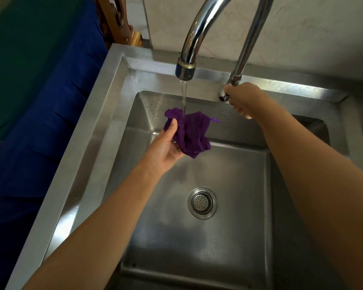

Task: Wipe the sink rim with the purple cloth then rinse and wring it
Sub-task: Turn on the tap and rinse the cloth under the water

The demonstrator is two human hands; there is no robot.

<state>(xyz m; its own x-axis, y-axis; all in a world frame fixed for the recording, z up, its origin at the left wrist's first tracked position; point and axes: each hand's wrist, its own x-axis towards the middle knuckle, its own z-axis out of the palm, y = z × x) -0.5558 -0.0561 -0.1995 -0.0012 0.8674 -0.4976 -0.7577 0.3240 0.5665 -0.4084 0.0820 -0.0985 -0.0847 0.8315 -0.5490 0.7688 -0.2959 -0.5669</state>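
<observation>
My left hand (166, 146) holds the crumpled purple cloth (192, 132) over the steel sink basin, thumb pressed on its upper left corner. Water runs from the chrome tap spout (186, 68) straight down onto the cloth. At the base of the tap, on the back rim, my right hand (242, 99) is wrapped around the tap handle (222, 97); only the handle's end shows. The sink rim (96, 130) runs along the left and back of the basin.
The drain strainer (202, 203) sits in the basin floor below the cloth. A blue and green fabric (42, 101) hangs left of the sink. A carved wooden piece (122, 24) stands behind the back left corner, against a pale wall.
</observation>
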